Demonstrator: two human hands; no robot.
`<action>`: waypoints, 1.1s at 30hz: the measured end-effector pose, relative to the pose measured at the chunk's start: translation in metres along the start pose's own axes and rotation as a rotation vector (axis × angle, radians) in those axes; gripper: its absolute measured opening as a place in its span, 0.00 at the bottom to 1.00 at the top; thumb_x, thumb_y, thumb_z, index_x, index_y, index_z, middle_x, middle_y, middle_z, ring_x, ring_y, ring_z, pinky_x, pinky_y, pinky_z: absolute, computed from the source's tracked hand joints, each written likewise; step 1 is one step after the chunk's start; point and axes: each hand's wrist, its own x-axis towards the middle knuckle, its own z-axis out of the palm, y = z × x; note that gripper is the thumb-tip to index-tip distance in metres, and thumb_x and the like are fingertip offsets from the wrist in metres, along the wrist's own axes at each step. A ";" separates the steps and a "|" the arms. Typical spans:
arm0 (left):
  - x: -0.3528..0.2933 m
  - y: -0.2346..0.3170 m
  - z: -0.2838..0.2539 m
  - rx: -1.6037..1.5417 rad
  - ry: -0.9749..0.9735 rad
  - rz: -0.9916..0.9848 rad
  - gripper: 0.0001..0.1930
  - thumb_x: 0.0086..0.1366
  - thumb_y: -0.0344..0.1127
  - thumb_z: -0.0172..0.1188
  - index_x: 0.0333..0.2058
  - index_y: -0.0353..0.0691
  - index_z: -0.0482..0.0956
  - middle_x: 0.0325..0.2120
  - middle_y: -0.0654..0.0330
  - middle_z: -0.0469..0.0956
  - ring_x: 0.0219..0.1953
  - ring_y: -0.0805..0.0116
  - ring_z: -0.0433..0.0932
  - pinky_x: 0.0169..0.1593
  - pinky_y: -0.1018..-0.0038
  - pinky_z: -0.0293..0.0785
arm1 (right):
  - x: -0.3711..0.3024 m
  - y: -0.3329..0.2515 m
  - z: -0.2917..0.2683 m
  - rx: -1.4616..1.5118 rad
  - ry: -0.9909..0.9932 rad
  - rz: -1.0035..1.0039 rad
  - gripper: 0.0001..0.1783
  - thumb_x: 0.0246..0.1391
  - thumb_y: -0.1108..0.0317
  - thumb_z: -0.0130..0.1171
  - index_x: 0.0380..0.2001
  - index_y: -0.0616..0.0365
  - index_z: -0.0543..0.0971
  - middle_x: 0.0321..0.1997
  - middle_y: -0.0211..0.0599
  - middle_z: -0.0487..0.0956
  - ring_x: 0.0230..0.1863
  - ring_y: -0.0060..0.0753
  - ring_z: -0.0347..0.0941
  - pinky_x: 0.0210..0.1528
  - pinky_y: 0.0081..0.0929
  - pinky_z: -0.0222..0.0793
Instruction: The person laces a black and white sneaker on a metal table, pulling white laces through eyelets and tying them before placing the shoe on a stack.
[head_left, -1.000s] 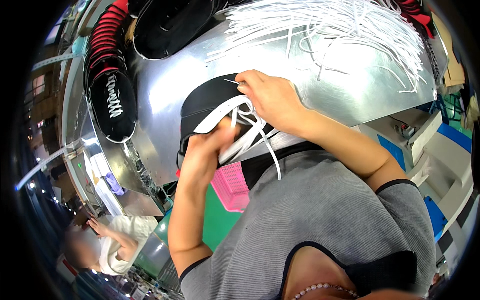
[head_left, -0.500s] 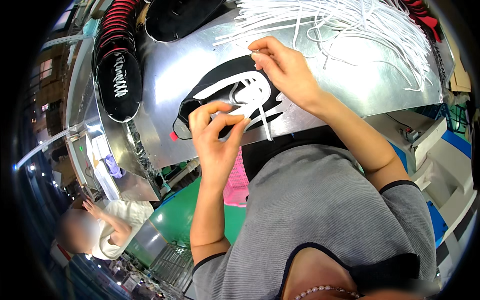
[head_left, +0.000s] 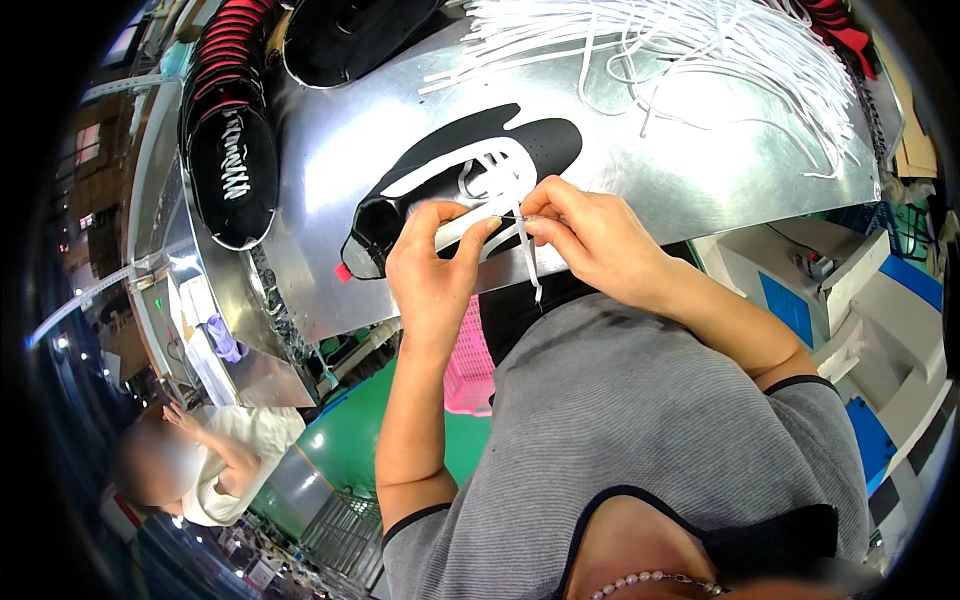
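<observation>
A broad, shiny metal surface [head_left: 330, 170] carries everything, tilted away from the person so the work lies close to the body. At its far edge spreads a loose heap of white laces [head_left: 720, 50], near enough to draw from; on the left stands a stack of black and red shoe uppers [head_left: 232, 140]. Near the front edge lies a flat black shoe upper [head_left: 470, 175] with white trim, toe pointing right. The left hand [head_left: 432, 265] rests on its heel end, fingers curled and thumb pressed down, seemingly to steady it. The right hand [head_left: 590, 235] pinches a white lace [head_left: 528, 262] just beside the eyelets, its free end dangling over the surface's edge.
</observation>
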 end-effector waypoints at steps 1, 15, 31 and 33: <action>0.000 0.000 -0.001 0.005 -0.001 0.008 0.11 0.56 0.31 0.72 0.35 0.34 0.81 0.26 0.63 0.81 0.29 0.78 0.74 0.36 0.79 0.72 | 0.001 0.000 -0.001 -0.012 -0.010 0.003 0.07 0.64 0.70 0.54 0.40 0.62 0.72 0.30 0.42 0.80 0.32 0.36 0.80 0.37 0.29 0.72; -0.009 -0.011 0.020 -0.125 0.136 0.291 0.09 0.58 0.27 0.67 0.35 0.35 0.76 0.26 0.54 0.79 0.21 0.55 0.76 0.27 0.66 0.70 | 0.025 -0.006 -0.010 -0.248 -0.111 0.059 0.12 0.60 0.65 0.56 0.42 0.58 0.70 0.25 0.44 0.79 0.30 0.50 0.79 0.34 0.41 0.72; -0.015 -0.017 0.019 0.015 0.077 0.622 0.12 0.53 0.22 0.68 0.32 0.38 0.73 0.25 0.58 0.77 0.24 0.60 0.76 0.29 0.68 0.68 | 0.050 -0.016 -0.019 -0.049 -0.198 -0.090 0.10 0.56 0.71 0.63 0.42 0.58 0.80 0.34 0.35 0.84 0.34 0.29 0.80 0.35 0.27 0.74; -0.014 -0.014 0.014 0.004 0.013 0.580 0.12 0.52 0.21 0.69 0.31 0.37 0.73 0.25 0.56 0.79 0.23 0.57 0.75 0.28 0.67 0.68 | 0.053 -0.032 -0.033 0.230 -0.127 0.082 0.11 0.56 0.70 0.64 0.42 0.58 0.81 0.37 0.28 0.83 0.38 0.20 0.79 0.41 0.22 0.75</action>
